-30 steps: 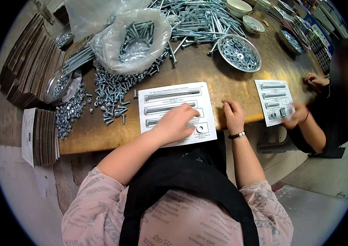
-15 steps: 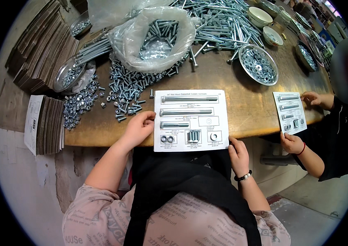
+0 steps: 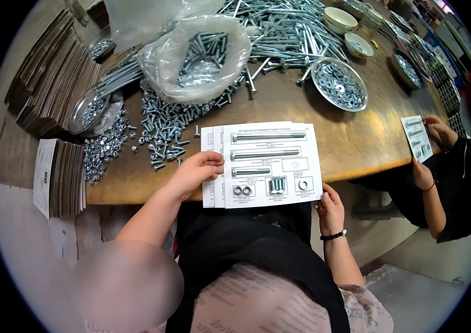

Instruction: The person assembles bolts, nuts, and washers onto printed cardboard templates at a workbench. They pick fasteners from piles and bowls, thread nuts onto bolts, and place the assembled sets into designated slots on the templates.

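Note:
A small stack of white cards (image 3: pixel 269 200) is in front of me at the table's front edge, showing bolts, nuts and a washer in outlined boxes. I cannot tell whether these are printed or attached. The stack is spread sideways, so left edges of lower cards show beside the top one. My left hand (image 3: pixel 199 172) grips the left edges, fingers curled over the front. At the lower right corner, my right hand (image 3: pixel 331 206) pinches the stack's edge between thumb and fingers. Loose short bolts (image 3: pixel 160 127) and nuts (image 3: pixel 105 147) lie beyond my left hand.
An open plastic bag (image 3: pixel 157 66) of bolts stands among piled long bolts (image 3: pixel 291 39). A metal bowl (image 3: pixel 324 100) of washers is at right. Brown card stacks (image 3: pixel 52 72) line the left. At the right, a co-worker's hands hold a similar card (image 3: pixel 416 139).
The top card has shifted right over the ones beneath, exposing their left edges. My right hand has moved right with it. The co-worker's card has moved farther right.

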Tool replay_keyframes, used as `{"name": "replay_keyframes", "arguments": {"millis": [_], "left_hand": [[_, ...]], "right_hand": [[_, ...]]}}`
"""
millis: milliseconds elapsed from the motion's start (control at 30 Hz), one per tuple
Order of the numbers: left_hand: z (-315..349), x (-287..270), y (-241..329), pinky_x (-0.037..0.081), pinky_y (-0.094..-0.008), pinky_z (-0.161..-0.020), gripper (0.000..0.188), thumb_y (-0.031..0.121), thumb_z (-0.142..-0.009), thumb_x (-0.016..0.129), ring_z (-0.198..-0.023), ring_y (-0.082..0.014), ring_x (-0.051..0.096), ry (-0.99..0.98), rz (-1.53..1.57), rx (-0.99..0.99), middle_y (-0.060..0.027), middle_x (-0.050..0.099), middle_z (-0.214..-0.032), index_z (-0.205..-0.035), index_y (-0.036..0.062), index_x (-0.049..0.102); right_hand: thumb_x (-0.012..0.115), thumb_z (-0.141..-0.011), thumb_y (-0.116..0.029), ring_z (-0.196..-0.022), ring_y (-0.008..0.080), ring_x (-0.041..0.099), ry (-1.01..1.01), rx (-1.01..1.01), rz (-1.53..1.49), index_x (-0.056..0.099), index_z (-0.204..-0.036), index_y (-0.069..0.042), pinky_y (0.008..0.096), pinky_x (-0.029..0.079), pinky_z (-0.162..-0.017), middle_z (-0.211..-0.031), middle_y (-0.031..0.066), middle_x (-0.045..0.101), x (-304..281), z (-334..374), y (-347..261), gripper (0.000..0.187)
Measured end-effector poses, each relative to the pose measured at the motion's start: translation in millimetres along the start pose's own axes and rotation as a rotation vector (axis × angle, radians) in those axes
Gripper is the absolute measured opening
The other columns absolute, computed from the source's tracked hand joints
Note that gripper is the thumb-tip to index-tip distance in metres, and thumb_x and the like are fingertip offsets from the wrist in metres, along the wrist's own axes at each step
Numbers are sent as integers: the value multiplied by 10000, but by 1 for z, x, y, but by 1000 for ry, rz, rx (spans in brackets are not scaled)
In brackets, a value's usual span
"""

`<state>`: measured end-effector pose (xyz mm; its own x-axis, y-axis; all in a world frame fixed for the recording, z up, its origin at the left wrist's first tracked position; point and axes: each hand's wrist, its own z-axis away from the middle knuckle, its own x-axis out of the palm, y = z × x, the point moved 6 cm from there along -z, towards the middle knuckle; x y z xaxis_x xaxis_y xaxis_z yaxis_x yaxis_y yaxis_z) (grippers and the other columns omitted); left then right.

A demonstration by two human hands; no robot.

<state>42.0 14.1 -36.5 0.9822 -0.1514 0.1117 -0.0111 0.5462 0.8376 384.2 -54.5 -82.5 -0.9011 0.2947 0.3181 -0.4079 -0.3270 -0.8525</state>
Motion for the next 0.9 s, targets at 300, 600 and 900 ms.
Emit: {"name": "replay_keyframes", "arguments": {"millis": [300,600,900], "left_hand": [[-37,99,8,406,-292,-924,417,-41,-776,492,-1137,-216,492,-243,-148,68,-126,505,-1182,-1191,-44,450],[-28,153,22,403,-325,-937,485,56,-774,534,-1165,-258,460,-347,-665,500,-157,454,-1246,-1240,-14,416],[4,172,1,347,-411,-958,593,234,-671,697,-1206,-291,388,-387,-1283,1053,-121,418,-1301,-1211,103,492]], "right_hand": [[461,-928,-259,-733,108,497,158,-139,-472,500,-1060,-80,278,462,-690,-880,1,545,-37,-13,6,226],[391,-947,-203,-885,159,563,301,-254,-519,474,-1133,-44,296,471,-698,-1048,59,574,-92,-47,-19,258],[364,-953,-178,-1046,251,529,438,-363,-559,463,-1170,1,391,451,-871,-1172,121,528,-199,-100,-59,298]]}}
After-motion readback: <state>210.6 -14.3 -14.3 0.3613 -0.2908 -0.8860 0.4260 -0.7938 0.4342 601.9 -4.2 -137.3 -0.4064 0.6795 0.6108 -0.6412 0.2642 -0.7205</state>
